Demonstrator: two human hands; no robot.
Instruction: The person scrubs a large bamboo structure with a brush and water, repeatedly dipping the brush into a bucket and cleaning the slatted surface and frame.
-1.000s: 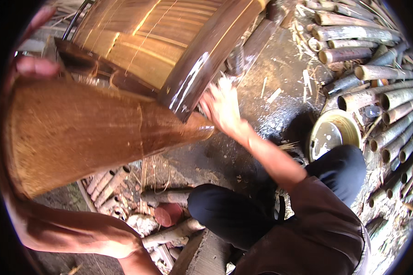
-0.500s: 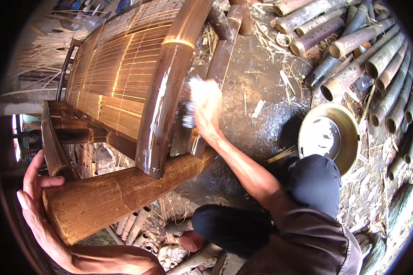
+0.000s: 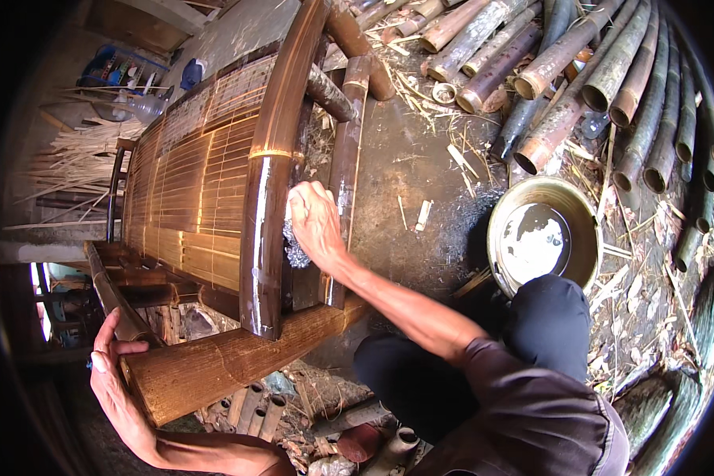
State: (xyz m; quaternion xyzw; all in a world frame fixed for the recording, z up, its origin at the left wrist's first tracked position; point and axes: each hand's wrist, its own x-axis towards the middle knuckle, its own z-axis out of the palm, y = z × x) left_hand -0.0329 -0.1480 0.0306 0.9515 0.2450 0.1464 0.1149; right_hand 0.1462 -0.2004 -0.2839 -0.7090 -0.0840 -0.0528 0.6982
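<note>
A dark bamboo bench (image 3: 266, 230) with a slatted panel (image 3: 190, 182) lies in front of me, tipped on its side. In my right hand (image 3: 317, 226) is a greyish, frizzy scouring pad (image 3: 296, 252), mostly hidden under the fingers and held beside the bench's wet, foamy upright pole. A thick bamboo pole (image 3: 214, 365) forms the near end of the bench. Against its left end rests my left hand (image 3: 119, 385), palm and wrist touching it, with fingers stretched out and apart.
A metal basin (image 3: 587, 246) holding foamy water stands on the wet floor right of the bench, beside my knee. Cut bamboo poles (image 3: 563, 135) are piled at the far right. Thin strips (image 3: 79, 155) lie at the far left, and short bamboo offcuts (image 3: 254, 412) below the thick pole.
My view has shifted, so the bench and basin sit differently in the picture. My right hand with the scouring pad is now closer against the upright pole. My left hand stays at the thick pole's end.
</note>
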